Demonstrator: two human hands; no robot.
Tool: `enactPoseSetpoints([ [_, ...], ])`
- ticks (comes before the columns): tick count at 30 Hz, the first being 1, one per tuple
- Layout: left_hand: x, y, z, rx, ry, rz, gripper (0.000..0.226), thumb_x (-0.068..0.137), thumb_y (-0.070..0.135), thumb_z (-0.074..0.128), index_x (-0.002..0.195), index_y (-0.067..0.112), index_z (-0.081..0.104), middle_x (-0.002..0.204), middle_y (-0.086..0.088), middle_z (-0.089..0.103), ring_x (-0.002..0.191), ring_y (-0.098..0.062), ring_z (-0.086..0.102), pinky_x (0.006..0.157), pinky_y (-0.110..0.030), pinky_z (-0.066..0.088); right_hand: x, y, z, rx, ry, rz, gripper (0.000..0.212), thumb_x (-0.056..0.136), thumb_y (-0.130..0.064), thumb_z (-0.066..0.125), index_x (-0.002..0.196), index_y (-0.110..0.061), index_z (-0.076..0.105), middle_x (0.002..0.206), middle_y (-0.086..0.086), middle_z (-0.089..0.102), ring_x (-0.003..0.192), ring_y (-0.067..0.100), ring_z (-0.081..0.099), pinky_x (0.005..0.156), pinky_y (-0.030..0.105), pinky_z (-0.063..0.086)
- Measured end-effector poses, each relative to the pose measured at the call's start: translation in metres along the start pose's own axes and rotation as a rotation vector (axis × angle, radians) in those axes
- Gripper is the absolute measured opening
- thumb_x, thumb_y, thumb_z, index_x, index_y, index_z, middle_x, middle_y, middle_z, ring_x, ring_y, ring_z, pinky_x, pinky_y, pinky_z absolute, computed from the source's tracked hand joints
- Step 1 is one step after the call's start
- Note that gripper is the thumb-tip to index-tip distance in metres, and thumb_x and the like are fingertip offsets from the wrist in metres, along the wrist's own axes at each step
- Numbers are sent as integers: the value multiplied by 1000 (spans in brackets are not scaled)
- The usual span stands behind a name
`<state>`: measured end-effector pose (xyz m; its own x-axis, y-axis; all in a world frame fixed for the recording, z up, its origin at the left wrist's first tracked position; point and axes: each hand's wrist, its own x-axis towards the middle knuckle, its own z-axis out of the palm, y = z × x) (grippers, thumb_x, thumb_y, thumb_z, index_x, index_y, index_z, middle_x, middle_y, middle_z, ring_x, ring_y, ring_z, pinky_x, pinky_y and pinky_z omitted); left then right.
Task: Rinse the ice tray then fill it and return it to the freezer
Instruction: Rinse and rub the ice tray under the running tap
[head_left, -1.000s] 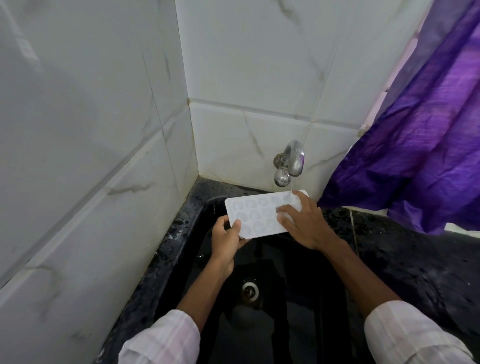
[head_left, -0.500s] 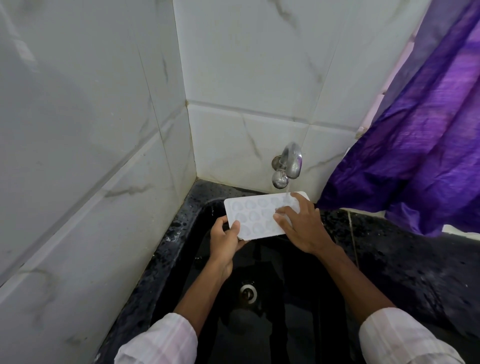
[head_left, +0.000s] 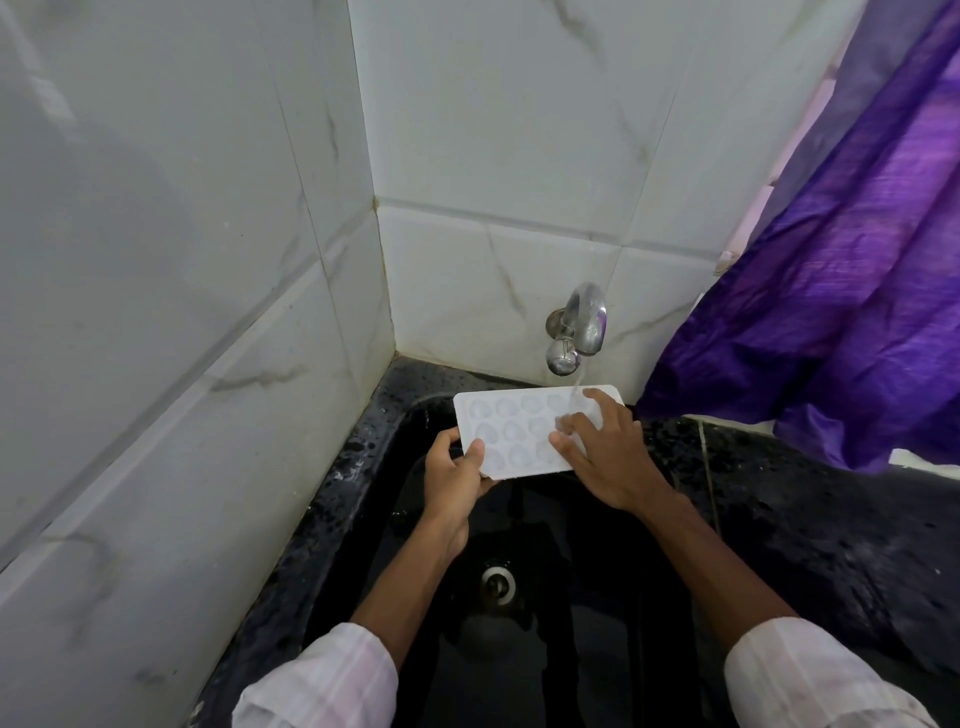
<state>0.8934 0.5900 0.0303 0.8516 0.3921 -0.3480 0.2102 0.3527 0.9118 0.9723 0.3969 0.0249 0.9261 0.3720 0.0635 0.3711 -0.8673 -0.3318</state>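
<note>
Over the black sink (head_left: 363, 467), the left hand (head_left: 452, 478) pinches the near-left corner of the white ice tray (head_left: 511, 431), thumb on top and fingers beneath, while the right hand (head_left: 605, 452) lies spread on the tray's right end, its fingers (head_left: 566, 441) in the stream. To rinse well, I judge the tray should tilt slightly toward the drain (head_left: 497, 584) and slide sideways so every cup passes under the tap (head_left: 576, 330) at the back wall.
</note>
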Motion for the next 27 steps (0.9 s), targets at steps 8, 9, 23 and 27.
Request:
enactPoseSetpoints([
  [8,5,-3,-6,14,33,5,17,103,13,52,119,12,54,101,-1,70,93,-17,71,73,-29,60,-9,3,3,110,-22,-37,71,86,-78,27,141,-37,46,160,2,14,146,24,14,119,57,18],
  [9,6,-3,-6,14,36,4,17,103,14,51,119,12,54,103,-2,70,94,-17,71,72,-29,60,-11,2,4,138,-10,-28,71,88,-77,32,142,-33,45,160,3,15,145,23,16,119,56,20],
  [23,22,-3,2,-34,79,-70,21,103,13,51,123,8,54,115,-9,66,100,-22,69,71,-30,60,-14,10,12,90,44,-73,64,88,-71,29,125,-27,56,159,9,22,146,27,22,120,54,17],
  [27,23,-3,4,-3,72,-54,19,103,13,51,121,10,54,111,-7,68,97,-20,69,74,-31,60,-11,6,11,64,-8,-29,69,85,-74,22,130,-34,55,161,7,14,147,27,15,120,57,10],
])
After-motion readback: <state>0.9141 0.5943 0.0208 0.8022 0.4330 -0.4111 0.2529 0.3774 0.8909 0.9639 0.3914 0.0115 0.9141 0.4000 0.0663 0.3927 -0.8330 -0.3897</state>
